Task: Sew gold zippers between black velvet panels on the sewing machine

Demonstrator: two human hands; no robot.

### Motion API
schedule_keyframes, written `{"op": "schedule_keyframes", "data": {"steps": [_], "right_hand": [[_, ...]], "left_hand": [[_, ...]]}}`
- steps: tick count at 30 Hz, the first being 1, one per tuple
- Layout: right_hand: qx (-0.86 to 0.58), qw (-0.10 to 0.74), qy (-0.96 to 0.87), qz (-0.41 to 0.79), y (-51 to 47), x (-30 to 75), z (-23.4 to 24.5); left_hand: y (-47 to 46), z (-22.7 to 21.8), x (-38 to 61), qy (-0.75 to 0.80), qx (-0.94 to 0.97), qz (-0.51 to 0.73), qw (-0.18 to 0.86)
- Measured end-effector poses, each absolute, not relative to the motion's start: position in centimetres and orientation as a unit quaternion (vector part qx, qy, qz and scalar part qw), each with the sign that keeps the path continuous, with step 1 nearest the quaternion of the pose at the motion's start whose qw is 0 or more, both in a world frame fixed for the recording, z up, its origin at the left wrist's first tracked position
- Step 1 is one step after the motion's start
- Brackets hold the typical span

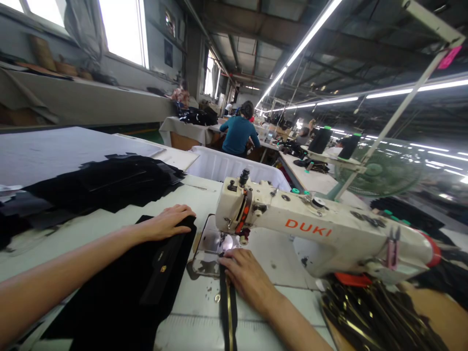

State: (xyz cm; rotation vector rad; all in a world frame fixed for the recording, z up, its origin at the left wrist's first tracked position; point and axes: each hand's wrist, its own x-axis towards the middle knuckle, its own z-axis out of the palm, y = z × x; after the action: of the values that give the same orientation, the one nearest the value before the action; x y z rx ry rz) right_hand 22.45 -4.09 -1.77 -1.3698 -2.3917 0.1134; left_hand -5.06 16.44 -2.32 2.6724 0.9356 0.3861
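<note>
My left hand [170,223] lies flat, fingers stretched out, on the far end of a black fabric piece [120,282]. A narrow black strip with a small gold fitting [158,273] rests on that fabric. At the sewing machine [307,222], my right hand [246,273] pinches the upper end of a black zipper [229,312] with gold teeth, just in front of the needle area. The zipper runs down over the table toward me. Its top end sits close to the presser foot [222,239]. Part of the zipper edge is hidden by my fingers.
A stack of black cut pieces [109,183] lies at left. Several gold-toothed zippers [369,312] are heaped at lower right. Behind the machine stand a white bin [237,163], a thread stand with black cones [320,140], and a fan [376,168]. A person in teal [239,134] sits beyond.
</note>
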Motion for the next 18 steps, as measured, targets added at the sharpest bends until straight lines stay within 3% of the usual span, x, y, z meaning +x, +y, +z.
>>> {"op": "schedule_keyframes", "data": {"steps": [9,14,18], "right_hand": [[-0.521,0.231,-0.821,0.03,-3.8,21.4,-4.1],[-0.51,0.236,-0.827,0.012,-3.8,21.3,-4.3],[-0.469,0.272,-0.837,-0.07,-3.8,21.5,-5.4]], "left_hand": [[10.7,-3.2,-0.5,0.31,0.903,0.186,0.232],[5.3,-4.1,-0.4,0.332,0.897,0.258,0.138],[2.3,-5.2,-1.8,0.282,0.927,0.242,0.036]]}}
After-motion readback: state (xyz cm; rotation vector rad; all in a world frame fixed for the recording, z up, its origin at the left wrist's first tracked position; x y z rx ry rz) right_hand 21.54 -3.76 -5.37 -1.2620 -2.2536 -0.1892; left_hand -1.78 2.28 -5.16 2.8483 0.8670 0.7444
